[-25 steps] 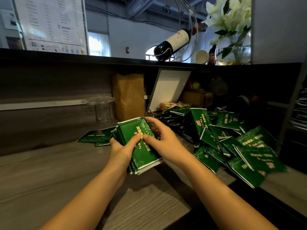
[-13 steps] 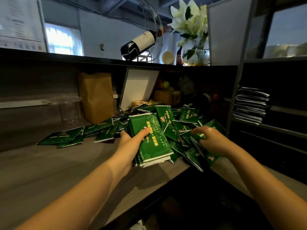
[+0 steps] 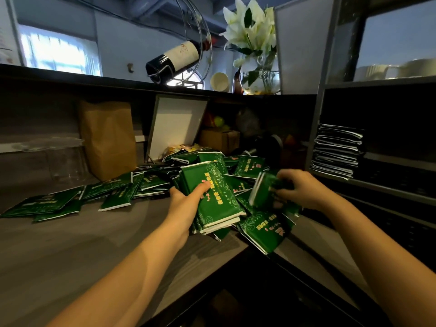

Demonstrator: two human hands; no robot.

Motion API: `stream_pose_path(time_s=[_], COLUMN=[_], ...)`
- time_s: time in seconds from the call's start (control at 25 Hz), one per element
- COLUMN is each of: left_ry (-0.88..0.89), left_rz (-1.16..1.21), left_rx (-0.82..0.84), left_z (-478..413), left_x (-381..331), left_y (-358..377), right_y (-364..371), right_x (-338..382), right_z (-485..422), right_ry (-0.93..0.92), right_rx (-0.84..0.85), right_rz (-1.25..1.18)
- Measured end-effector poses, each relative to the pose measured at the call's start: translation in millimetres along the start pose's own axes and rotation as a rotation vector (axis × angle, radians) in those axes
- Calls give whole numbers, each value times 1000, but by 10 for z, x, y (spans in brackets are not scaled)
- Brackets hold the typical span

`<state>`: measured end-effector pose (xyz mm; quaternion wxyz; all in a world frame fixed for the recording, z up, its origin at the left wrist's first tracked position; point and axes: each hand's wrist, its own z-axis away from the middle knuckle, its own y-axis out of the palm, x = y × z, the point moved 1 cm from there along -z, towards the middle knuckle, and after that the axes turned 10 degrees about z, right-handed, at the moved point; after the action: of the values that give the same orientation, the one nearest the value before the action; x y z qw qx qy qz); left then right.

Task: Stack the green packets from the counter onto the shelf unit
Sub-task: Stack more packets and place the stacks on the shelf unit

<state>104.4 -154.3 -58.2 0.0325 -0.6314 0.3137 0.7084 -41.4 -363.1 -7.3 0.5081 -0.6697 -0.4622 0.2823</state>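
In the head view, your left hand [image 3: 186, 204] grips a bundle of green packets [image 3: 212, 201]. The thumb lies across the top face and the fingers are hidden underneath. Only the white edges of the bundle show, so you cannot count how many it holds. It sits tilted, low over the counter [image 3: 70, 244] near the front edge.

Your right hand [image 3: 302, 190] is clenched around a blurred packet [image 3: 264, 190] that stands on edge just above the loose pile [image 3: 247, 166]. You cannot tell whether it is one packet or several, and its print is unreadable. The pile spreads along the counter from the left end toward the right corner. Some packets overhang the front edge there.

At the counter's right end stands the shelf unit [image 3: 377, 185], dark inside and cut off by the frame. A stack [image 3: 337, 152] lies on one shelf, seen edge-on, with its colour hard to make out.

At the back of the counter, a brown paper bag [image 3: 108, 138] and a white board [image 3: 177, 128] lean up. A clear container [image 3: 63, 159] beside the bag is barely visible. On the ledge above are a wine bottle [image 3: 174, 57] and a vase of lilies [image 3: 257, 67].
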Motion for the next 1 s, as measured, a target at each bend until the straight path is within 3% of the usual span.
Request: stream_pose_path(time_s=[0.08,0.16,0.24,0.32,0.4,0.56,0.76,0.84,0.92,1.0], left_ry=[0,14,17,10,20,69,94,95,98,98], left_rz=[21,6,2,35,80,73,94,116,115,118], left_rx=[-1,9,20,13,-2,-13,-11,-8,-5,-7], left_z=[-7,22,52,71,95,165,170,171,181,188], left_x=[9,16,26,32,26,-5,-51,-54,-48,-42], left_y=[-56,-103,-113,-104,-78,-69,-125,-135,-134,-135], right_y=[-83,-148,-125,-17,103,257,45,-59,-31,46], right_x=[72,287,566,819,1012,1257,963,708,545,489], right_z=[25,100,166,180,152,110,125,143,189,237], right_ry=[5,9,30,33,37,12,-90,-151,-193,-199], right_rx=[-162,-197,-67,54,61,-93,-16,148,440,559], right_rz=[-257,-676,-1082,-1166,-1114,-919,-721,-373,-4,197])
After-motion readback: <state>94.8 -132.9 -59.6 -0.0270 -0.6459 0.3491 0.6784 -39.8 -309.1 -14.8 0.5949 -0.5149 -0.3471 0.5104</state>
